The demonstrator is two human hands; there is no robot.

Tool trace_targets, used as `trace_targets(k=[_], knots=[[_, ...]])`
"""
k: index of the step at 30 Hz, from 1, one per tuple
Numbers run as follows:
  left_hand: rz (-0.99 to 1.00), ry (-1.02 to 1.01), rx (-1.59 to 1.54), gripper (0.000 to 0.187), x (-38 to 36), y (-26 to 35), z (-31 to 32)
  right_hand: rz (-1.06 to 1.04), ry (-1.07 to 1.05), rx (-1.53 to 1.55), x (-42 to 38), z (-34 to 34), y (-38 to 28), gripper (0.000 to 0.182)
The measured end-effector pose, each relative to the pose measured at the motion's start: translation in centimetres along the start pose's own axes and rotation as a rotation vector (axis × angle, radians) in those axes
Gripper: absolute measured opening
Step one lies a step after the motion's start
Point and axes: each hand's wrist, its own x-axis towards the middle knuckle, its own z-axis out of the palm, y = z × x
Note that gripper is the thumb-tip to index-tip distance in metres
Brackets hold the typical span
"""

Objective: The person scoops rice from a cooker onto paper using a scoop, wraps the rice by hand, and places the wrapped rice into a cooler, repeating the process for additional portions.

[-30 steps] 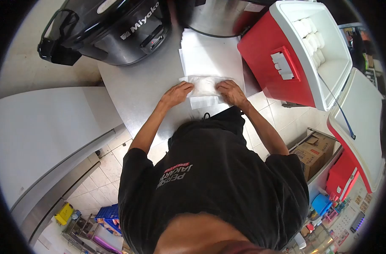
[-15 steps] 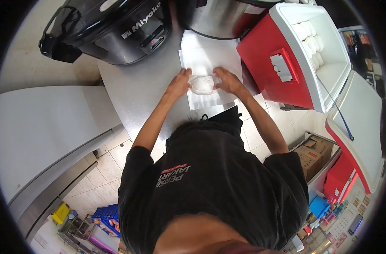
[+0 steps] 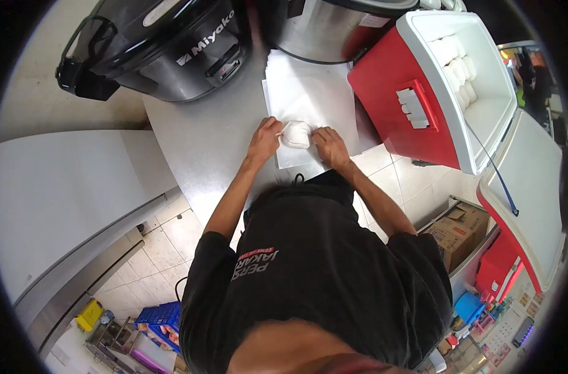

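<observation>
A small white paper-wrapped packet [image 3: 296, 134] rests on a stack of white paper sheets [image 3: 309, 87] on the metal table. At its left side, my left hand [image 3: 266, 138] is closed, its fingers pinching one gathered end of the wrapping paper. My right hand [image 3: 330, 146] is closed on the opposite end, fingers bent together. The packet looks rounded and compact between the two hands. What is inside the paper is hidden.
A red cooler box [image 3: 396, 87] stands open to the right, with several white wrapped packets [image 3: 456, 65] inside. A black Miyako rice cooker [image 3: 184, 56] and a steel pot [image 3: 334, 31] stand behind. The metal table [image 3: 203, 143] extends left, beside a white freezer-like cabinet [image 3: 78, 187].
The paper has gone from a flatter, wider bundle to a smaller, rounder packet. My fingers have closed in from its sides onto the paper ends, and both hands sit slightly nearer my body.
</observation>
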Motion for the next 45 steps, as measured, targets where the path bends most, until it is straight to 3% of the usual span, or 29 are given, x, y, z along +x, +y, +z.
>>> trace_targets(k=[1, 3, 7, 9, 13, 14, 16, 18, 19, 22, 24, 25, 28, 31, 34, 38, 40, 41, 43, 45], knots=[[-0.002, -0.004, -0.001, 0.014, -0.5, -0.2, 0.5, -0.074, 0.121, -0.008, -0.6, 0.2, -0.7, 0.027], [0.193, 0.074, 0.056, 0.014, -1.6, -0.7, 1.4, -0.016, 0.108, 0.003, -1.8, 0.3, -2.1, 0.033], [0.170, 0.137, -0.104, 0.019, -2.3, 1.3, 0.8, 0.135, 0.082, -0.105, -2.6, -0.1, -3.9, 0.045], [-0.322, 0.200, -0.446, 0.020, -1.5, 3.2, 0.1, 0.223, 0.077, -0.116, -2.9, 0.4, -4.7, 0.049], [-0.046, 0.256, -0.028, 0.019, -1.0, 1.6, 2.4, 0.372, 0.103, 0.060, -2.9, 0.1, -5.3, 0.051], [-0.028, 0.285, -0.002, 0.018, -0.9, 2.7, 2.2, 0.499, 0.014, 0.173, -2.9, 0.5, -5.3, 0.052], [0.026, 0.311, 0.028, 0.018, -0.9, 4.4, 1.9, 0.496, 0.046, 0.204, -3.2, 0.2, -5.3, 0.055], [-0.190, 0.299, -0.454, 0.017, -1.2, 5.5, 2.0, 0.485, 0.110, 0.213, -3.3, 0.2, -5.6, 0.055], [-0.165, 0.293, -0.446, 0.017, -1.2, 5.4, 2.3, 0.477, 0.084, 0.241, -3.3, 0.3, -5.3, 0.060], [-0.456, 0.414, -1.055, 0.018, -1.0, 4.7, 4.2, 0.528, 0.074, 0.356, -2.9, 0.2, -5.2, 0.070], [-0.433, 0.366, -1.096, 0.018, -1.2, 4.3, 4.7, 0.659, 0.026, 0.511, -2.0, 0.0, -5.2, 0.088], [-0.426, 0.328, -1.140, 0.017, -1.3, 4.3, 4.8, 0.662, 0.042, 0.511, -1.4, -0.4, -5.1, 0.088], [-0.373, 0.233, -1.141, 0.013, -1.1, 4.0, 5.4, 0.816, 0.108, 0.945, 0.8, -3.7, -4.9, 0.105], [-0.330, 0.174, -1.198, 0.017, -0.3, 4.2, 5.7, 0.910, 0.004, 0.888, 2.2, -4.6, -4.1, 0.103], [-0.378, 0.126, -1.306, 0.022, 0.5, 3.5, 5.9, 0.916, 0.045, 0.909, 2.7, -5.1, -4.2, 0.098], [-0.273, 0.118, -0.981, 0.019, 0.5, 0.3, 7.7, 0.913, 0.145, 0.735, 2.7, -1.6, -2.8, 0.085], [-0.236, 0.052, -0.806, 0.016, 0.5, -0.6, 8.1, 0.755, -0.025, 0.949, 2.5, -3.5, -2.9, 0.072], [-0.240, 0.047, -0.808, 0.016, 0.2, -0.4, 7.9, 0.761, -0.027, 0.950, 2.4, -3.4, -2.9, 0.072], [-0.196, 0.058, -0.797, 0.025, 0.1, -0.2, 7.7, 0.706, -0.081, 0.961, 2.7, -3.4, -2.6, 0.055], [-0.202, 0.109, -0.975, 0.030, 0.3, -0.2, 8.0, 0.638, -0.051, 1.091, 2.7, -3.6, -3.2, 0.055]])
